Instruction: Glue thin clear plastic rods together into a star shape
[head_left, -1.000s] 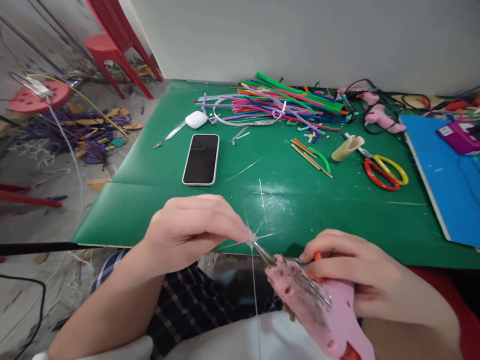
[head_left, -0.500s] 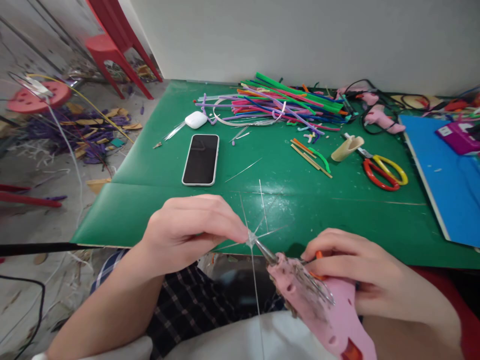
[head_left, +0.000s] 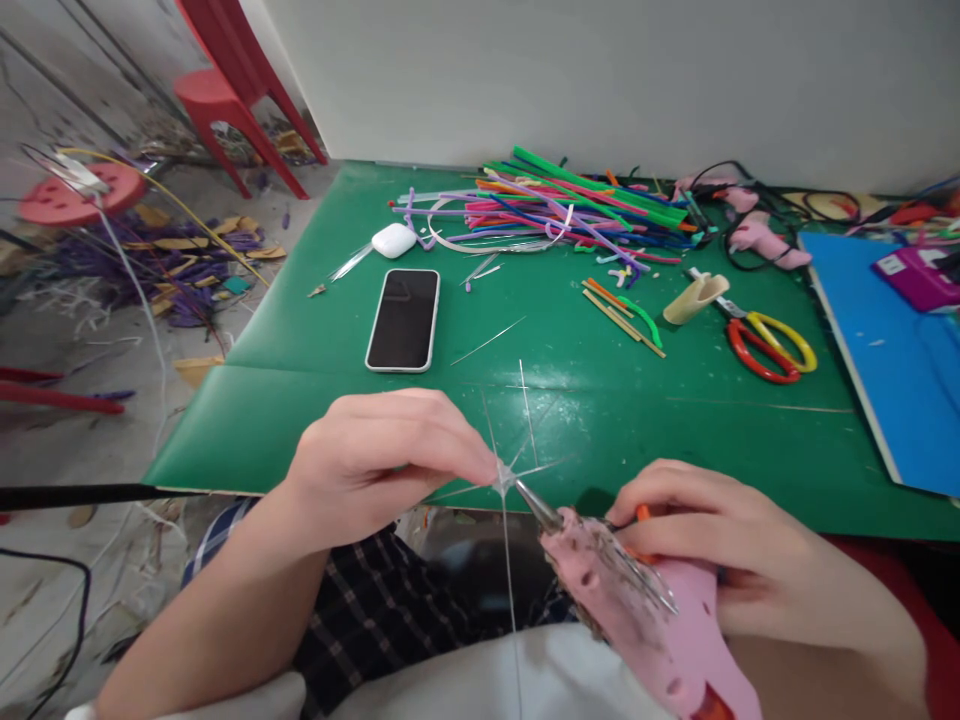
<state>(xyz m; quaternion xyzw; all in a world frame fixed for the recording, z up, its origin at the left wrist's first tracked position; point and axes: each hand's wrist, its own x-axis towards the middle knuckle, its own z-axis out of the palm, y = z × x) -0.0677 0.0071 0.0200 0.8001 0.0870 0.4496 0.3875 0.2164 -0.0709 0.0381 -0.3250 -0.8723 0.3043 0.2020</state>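
My left hand (head_left: 394,455) pinches the hub of a star-shaped bundle of thin clear strands (head_left: 504,478) that fan out in several directions. A whitish, glue-like blob sits at the crossing point. My right hand (head_left: 709,545) is wrapped round a pink hot glue gun (head_left: 622,600), a finger near its orange trigger. The gun's metal nozzle points up and left, its tip at or just beside the hub; whether they touch I cannot tell. The gun's front is stained, and a wire stand lies along its side.
On the green table (head_left: 300,420) lie a phone (head_left: 403,320), a white case (head_left: 393,240), colourful pipe cleaners (head_left: 547,210), scissors (head_left: 772,345), a bamboo piece (head_left: 694,298) and short sticks (head_left: 621,315). A blue board (head_left: 870,340) covers the right side.
The glue gun and my right hand have shifted slightly right and down, drawing the nozzle a little away from the hub. My left hand holds nearly still.
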